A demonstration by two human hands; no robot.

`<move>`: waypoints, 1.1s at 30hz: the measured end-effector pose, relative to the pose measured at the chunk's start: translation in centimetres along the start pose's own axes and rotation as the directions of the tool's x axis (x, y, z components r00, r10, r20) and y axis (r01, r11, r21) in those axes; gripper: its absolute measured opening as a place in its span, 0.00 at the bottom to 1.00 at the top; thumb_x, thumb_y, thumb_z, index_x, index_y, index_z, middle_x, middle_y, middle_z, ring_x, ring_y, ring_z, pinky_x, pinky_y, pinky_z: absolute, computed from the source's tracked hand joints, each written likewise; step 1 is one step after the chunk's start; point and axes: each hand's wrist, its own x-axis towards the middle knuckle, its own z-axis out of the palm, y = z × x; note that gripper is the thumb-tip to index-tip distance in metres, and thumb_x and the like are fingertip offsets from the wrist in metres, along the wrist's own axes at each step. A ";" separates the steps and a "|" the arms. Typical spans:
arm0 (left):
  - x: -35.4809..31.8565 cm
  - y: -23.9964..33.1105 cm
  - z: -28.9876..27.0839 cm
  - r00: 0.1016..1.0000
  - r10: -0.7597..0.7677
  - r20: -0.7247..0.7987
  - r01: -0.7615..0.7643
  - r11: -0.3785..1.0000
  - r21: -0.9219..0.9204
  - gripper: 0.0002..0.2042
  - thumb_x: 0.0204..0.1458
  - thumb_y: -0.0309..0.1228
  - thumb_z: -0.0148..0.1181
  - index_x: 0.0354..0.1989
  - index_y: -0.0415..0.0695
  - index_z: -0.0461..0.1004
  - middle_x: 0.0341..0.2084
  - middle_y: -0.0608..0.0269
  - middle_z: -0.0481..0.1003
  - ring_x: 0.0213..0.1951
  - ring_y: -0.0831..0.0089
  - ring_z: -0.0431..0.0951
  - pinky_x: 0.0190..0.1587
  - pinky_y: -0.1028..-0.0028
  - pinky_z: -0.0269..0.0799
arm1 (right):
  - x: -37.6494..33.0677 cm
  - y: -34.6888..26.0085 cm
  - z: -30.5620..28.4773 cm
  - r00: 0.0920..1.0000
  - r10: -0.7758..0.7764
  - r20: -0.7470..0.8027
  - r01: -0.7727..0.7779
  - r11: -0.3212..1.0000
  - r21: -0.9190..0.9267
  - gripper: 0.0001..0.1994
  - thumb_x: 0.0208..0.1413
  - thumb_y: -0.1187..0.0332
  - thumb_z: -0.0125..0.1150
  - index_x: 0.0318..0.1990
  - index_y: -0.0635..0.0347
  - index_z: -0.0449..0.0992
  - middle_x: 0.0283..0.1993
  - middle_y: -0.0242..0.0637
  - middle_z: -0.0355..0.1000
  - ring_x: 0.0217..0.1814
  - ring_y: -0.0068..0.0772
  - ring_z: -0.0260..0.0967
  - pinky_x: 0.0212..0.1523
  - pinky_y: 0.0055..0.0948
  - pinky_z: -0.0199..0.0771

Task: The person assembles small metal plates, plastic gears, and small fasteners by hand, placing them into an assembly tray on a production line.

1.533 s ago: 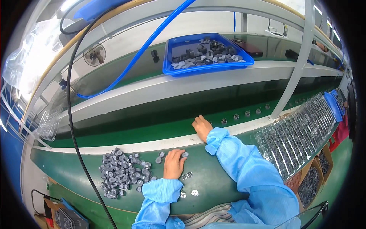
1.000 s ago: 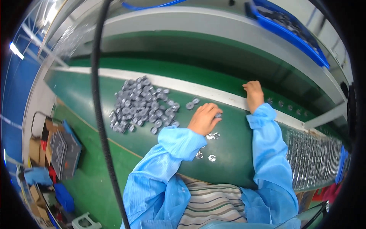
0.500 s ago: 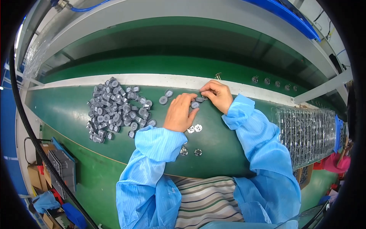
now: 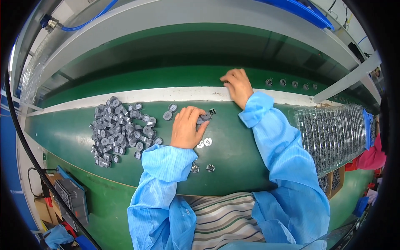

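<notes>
My left hand [image 4: 186, 128] rests over the green work surface [image 4: 237, 146]. Its thumb and fingers close around grey round plastic parts [image 4: 203, 118], partly hidden by the fingers. A small dark circuit board [image 4: 212, 111] lies at their far edge. Beyond the white rail [image 4: 196, 92], my right hand [image 4: 238, 87] hangs over the green belt [image 4: 175, 79], fingers curled together; anything in them is hidden. Nearer to me are two white discs [image 4: 208, 141] and two small round metallic pieces [image 4: 210, 168]. Two loose grey round parts [image 4: 167, 115] sit left of my left hand.
A large heap of grey round parts [image 4: 121, 133] covers the left of the surface. Several small round pieces [image 4: 283, 82] stand spaced along the belt at right. Clear plastic trays [image 4: 333, 133] are stacked at the right edge. A grey shelf beam [image 4: 166, 14] crosses above.
My right hand has left the parts by my left hand and moved away from me, past the rail. A brass-coloured piece seen near the rail no longer shows. The view has shifted slightly.
</notes>
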 end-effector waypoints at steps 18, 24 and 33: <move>-0.2 -1.9 0.1 0.995 -0.049 -0.088 0.036 0.988 -0.147 0.16 0.44 0.20 0.73 0.42 0.41 0.76 0.41 0.58 0.80 0.44 0.56 0.79 0.47 0.65 0.76 | 0.1 -6.7 -1.6 0.884 -0.202 0.421 -0.042 0.863 0.503 0.06 0.50 0.73 0.72 0.36 0.55 0.82 0.39 0.31 0.75 0.50 0.35 0.69 0.54 0.37 0.60; 0.0 -1.7 -0.3 0.997 -0.016 -0.070 0.011 0.997 -0.082 0.12 0.48 0.23 0.72 0.41 0.38 0.77 0.37 0.56 0.79 0.41 0.56 0.78 0.42 0.64 0.76 | -0.5 -6.0 -1.4 0.855 -0.083 0.512 -0.143 0.911 0.386 0.05 0.49 0.72 0.74 0.31 0.57 0.82 0.34 0.31 0.73 0.42 0.34 0.68 0.50 0.36 0.60; -0.1 -1.7 0.3 0.987 -0.090 -0.131 0.087 0.996 -0.025 0.13 0.51 0.26 0.71 0.43 0.38 0.78 0.36 0.56 0.76 0.37 0.57 0.77 0.40 0.64 0.75 | 0.9 -7.0 -3.0 0.789 -0.128 0.601 -0.053 0.960 0.274 0.06 0.50 0.70 0.73 0.34 0.55 0.82 0.39 0.33 0.74 0.52 0.37 0.65 0.50 0.37 0.58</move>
